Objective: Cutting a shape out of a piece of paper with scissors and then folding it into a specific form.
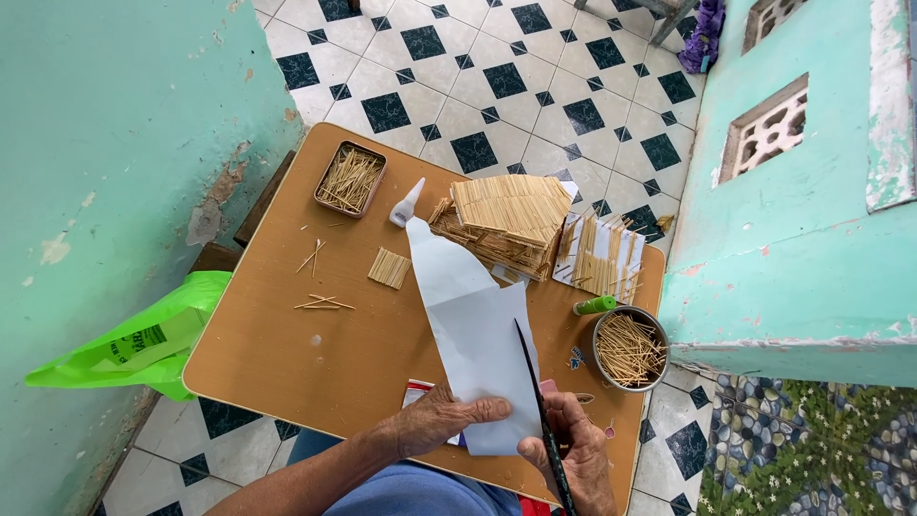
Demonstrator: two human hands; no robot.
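My right hand is nearest the camera, at the near edge of the table, fingers wrapped around the handles of the scissors; the dark blades point away from me and lie along the right edge of the paper. My left hand lies flat on the near end of that paper, fingers spread and pressing it down, gripping nothing

The table is a brown board with rounded corners, standing on a floor of white tiles with dark diamonds. The paper is a long pale sheet running from my hands up the middle of the table, narrowing toward the far end. Beyond it sits a model house built of thin sticks, with a flat stick panel just to its right. A round tin full of sticks stands right of the paper, a green glue stick just beside it. At the far left corner is a small rectangular tray of sticks, with a white glue bottle near it. A small stick mat and a few loose sticks lie left of the paper
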